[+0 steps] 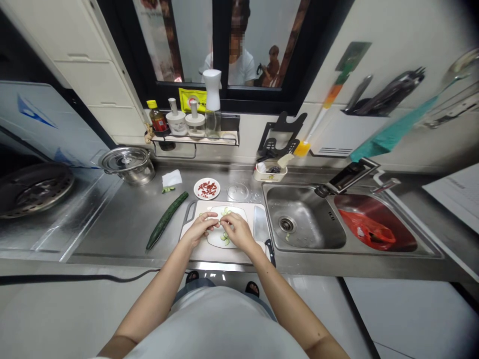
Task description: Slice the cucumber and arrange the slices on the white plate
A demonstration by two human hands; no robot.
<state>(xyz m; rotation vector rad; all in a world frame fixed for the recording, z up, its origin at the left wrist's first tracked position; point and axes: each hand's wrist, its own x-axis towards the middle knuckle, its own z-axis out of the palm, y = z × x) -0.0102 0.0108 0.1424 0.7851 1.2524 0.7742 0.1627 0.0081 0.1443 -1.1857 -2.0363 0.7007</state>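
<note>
Both hands meet above a white plate (213, 241) that lies on the cutting board (194, 255). My left hand (202, 228) has its fingers curled and pinched toward the other hand. Fingertips of my right hand (235, 228) are pressed together too, close to the left ones. Whatever they pinch is too small to make out. Cucumber slices (225, 238) with green edges rest on the plate in small groups. A kitchen knife (261, 224) lies on the board's right side, its black handle toward me. To the left is a whole cucumber (166, 221) on the steel counter.
A small plate of chopped red pieces (207, 189) stands behind the board. Cucumber scraps (168, 190) lie near a white tissue (172, 178). A lidded pot (129, 164) is at back left. The double sink (307, 214) is on the right, with a red bag (368, 230) in one basin.
</note>
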